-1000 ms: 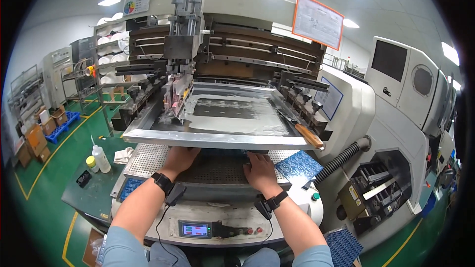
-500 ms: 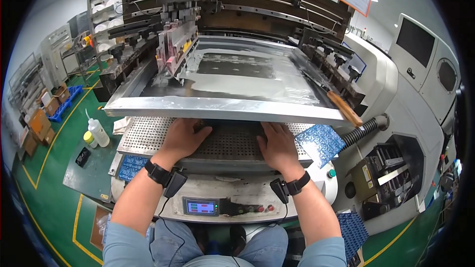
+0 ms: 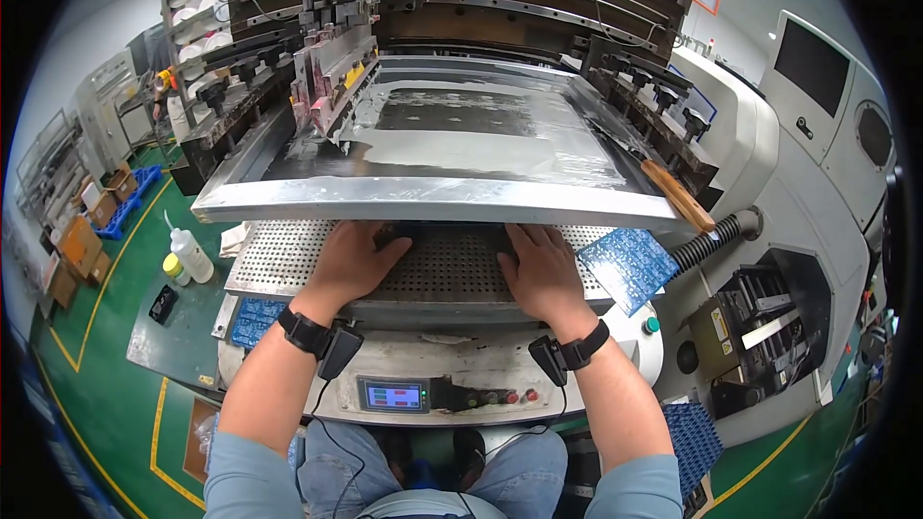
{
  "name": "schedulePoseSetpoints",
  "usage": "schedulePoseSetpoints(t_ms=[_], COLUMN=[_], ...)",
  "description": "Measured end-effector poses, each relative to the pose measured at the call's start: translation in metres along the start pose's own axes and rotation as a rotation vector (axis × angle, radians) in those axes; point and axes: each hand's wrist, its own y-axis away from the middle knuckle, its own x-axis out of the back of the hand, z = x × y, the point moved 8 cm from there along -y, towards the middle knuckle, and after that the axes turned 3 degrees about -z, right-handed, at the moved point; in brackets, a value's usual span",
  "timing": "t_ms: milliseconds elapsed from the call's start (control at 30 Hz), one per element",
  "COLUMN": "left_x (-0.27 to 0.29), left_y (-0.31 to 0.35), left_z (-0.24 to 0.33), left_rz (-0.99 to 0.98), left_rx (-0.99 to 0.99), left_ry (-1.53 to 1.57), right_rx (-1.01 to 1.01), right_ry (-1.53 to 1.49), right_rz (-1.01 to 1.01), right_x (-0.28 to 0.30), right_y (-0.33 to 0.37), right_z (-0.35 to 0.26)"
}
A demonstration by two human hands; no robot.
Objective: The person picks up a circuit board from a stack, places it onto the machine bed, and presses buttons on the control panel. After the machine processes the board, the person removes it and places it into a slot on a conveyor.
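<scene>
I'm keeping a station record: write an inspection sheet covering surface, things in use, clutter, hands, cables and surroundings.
Surface: perforated metal table, darker toward the middle.
Things in use: metal-framed screen above the table, smeared with pale paste.
Clutter: wooden-handled tool across the screen's right front corner; blue patterned sheet at the table's right.
Hands: left hand and right hand on the table, thumbs spread, fingertips partly hidden at the screen's front edge.
Cables: thin black cable hanging from each wrist device.
Surroundings: green floor with yellow lines, cardboard boxes at left, pale machine at right.

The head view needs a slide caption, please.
Left hand and right hand over a perforated plate, close to a metal frame.
</scene>
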Motion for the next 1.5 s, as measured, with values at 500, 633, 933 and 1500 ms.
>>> schedulePoseSetpoints(t_ms=[500,633,933,1500], left_x=[-0.002,0.001,0.006,0.039], left_y=[0.012,0.012,0.015,0.055], left_z=[0.027,0.029,0.045,0.031], left_rz=[0.103,0.184,0.176,0.305], left_rx=[-0.237,-0.246,-0.294,-0.195], left_ry=[-0.236,-0.28,-0.399,-0.167], right_rx=[-0.009,-0.021,-0.032,0.16], right_ry=[0.01,0.011,0.033,-0.03], right_rz=[-0.005,0.007,0.017,0.259], right_x=[0.0,-0.001,0.0,0.033], right_y=[0.001,0.001,0.002,0.053], right_z=[-0.002,0.0,0.0,-0.036])
